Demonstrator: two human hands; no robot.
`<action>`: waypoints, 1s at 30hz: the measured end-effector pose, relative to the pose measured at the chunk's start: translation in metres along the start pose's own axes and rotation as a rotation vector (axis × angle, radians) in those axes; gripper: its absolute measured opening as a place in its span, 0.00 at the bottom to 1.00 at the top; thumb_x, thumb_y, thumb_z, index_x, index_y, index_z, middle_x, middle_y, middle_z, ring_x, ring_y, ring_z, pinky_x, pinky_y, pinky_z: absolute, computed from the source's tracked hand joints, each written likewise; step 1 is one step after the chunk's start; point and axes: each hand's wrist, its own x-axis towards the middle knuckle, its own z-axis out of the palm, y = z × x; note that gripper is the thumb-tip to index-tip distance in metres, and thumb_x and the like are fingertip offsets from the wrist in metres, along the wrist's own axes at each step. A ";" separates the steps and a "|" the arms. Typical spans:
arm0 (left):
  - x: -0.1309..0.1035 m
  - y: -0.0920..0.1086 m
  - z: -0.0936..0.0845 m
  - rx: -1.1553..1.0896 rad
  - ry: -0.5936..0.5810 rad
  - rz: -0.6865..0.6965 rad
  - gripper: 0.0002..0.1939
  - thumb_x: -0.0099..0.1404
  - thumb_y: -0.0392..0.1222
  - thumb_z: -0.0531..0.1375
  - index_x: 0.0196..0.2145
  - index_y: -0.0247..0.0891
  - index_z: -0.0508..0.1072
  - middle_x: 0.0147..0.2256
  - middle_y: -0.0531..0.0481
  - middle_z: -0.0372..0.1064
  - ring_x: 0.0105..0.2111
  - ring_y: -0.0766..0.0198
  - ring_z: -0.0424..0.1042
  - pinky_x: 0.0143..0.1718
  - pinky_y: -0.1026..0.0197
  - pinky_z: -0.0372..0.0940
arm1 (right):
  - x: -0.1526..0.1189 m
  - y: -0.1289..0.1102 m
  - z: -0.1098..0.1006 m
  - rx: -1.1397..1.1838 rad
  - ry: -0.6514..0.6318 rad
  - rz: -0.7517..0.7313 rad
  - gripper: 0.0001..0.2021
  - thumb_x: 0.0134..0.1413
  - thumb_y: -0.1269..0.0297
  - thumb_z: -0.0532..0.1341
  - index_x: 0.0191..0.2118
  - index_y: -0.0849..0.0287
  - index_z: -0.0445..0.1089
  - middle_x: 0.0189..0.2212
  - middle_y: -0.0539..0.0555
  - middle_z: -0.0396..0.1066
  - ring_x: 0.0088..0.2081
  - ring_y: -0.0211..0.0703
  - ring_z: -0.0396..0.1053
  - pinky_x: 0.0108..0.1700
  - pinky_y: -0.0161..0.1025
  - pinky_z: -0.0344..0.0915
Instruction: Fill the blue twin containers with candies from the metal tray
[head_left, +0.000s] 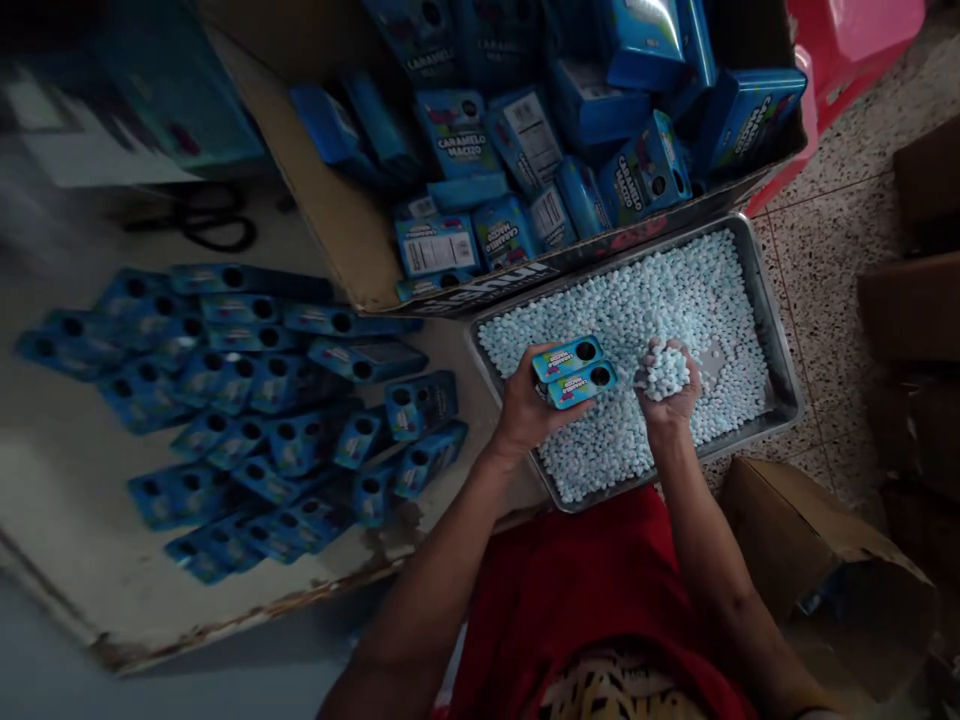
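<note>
Two small blue candy boxes [574, 372] with round dark holes in their upper faces are side by side in my left hand [523, 405]. My fingers wrap around them above the left part of a metal tray [787, 385]. Pale blue and white candies [600, 450] fill most of that tray, with a bit of bare metal showing at its right. A heaped handful of the same candies [666, 370] rests in my cupped right hand [671, 405], just to the right of the boxes.
Many similar blue boxes [292, 440] stand on the worn table [67, 480] at left. A large cardboard box [322, 210] of blue boxes borders the tray's far side. Black scissors [214, 220] lie at upper left. An open carton [795, 510] is at lower right, beside speckled floor.
</note>
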 end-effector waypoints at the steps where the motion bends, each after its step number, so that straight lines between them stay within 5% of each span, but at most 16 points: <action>1: 0.000 -0.002 -0.005 0.060 0.004 0.024 0.40 0.46 0.49 0.82 0.54 0.44 0.73 0.45 0.47 0.81 0.44 0.48 0.82 0.51 0.47 0.77 | -0.008 -0.009 0.005 0.044 -0.023 0.013 0.21 0.54 0.38 0.61 0.39 0.51 0.70 0.41 0.57 0.78 0.38 0.49 0.75 0.39 0.48 0.75; 7: 0.001 -0.007 -0.003 0.168 -0.066 0.151 0.39 0.50 0.45 0.78 0.58 0.43 0.71 0.53 0.44 0.81 0.50 0.48 0.83 0.52 0.50 0.78 | -0.054 -0.039 0.049 0.109 -0.199 -0.148 0.18 0.59 0.41 0.61 0.34 0.52 0.69 0.44 0.56 0.81 0.45 0.52 0.79 0.50 0.53 0.76; 11: -0.001 -0.006 -0.003 0.215 -0.082 0.184 0.38 0.53 0.44 0.77 0.59 0.43 0.70 0.53 0.45 0.82 0.49 0.50 0.84 0.50 0.53 0.78 | -0.059 -0.043 0.065 0.232 -0.215 -0.249 0.15 0.58 0.47 0.65 0.31 0.52 0.73 0.42 0.52 0.82 0.41 0.47 0.78 0.46 0.47 0.75; 15: -0.001 -0.012 -0.007 0.214 -0.127 0.250 0.38 0.55 0.45 0.77 0.61 0.44 0.70 0.52 0.47 0.81 0.47 0.52 0.84 0.48 0.54 0.77 | -0.049 -0.042 0.073 0.223 -0.257 -0.280 0.18 0.61 0.42 0.65 0.32 0.51 0.74 0.36 0.51 0.76 0.31 0.43 0.72 0.42 0.48 0.75; 19: 0.005 -0.024 -0.006 0.182 -0.113 0.425 0.39 0.58 0.49 0.77 0.63 0.43 0.69 0.57 0.40 0.75 0.57 0.47 0.79 0.57 0.47 0.75 | -0.042 -0.041 0.082 0.186 -0.306 -0.322 0.24 0.64 0.35 0.59 0.31 0.50 0.72 0.25 0.51 0.66 0.32 0.48 0.71 0.45 0.50 0.74; 26: 0.014 -0.043 -0.003 0.252 -0.110 0.518 0.35 0.61 0.51 0.75 0.61 0.44 0.69 0.53 0.43 0.72 0.54 0.49 0.76 0.55 0.46 0.74 | -0.042 -0.037 0.083 0.026 -0.440 -0.404 0.23 0.62 0.36 0.60 0.29 0.50 0.71 0.29 0.54 0.71 0.36 0.50 0.72 0.47 0.51 0.73; 30: 0.010 -0.044 -0.005 0.252 -0.083 0.544 0.35 0.62 0.53 0.75 0.61 0.45 0.69 0.52 0.43 0.72 0.54 0.48 0.75 0.54 0.45 0.74 | -0.054 -0.029 0.072 -0.061 -0.574 -0.464 0.24 0.69 0.38 0.54 0.32 0.50 0.75 0.32 0.53 0.75 0.43 0.53 0.77 0.59 0.57 0.72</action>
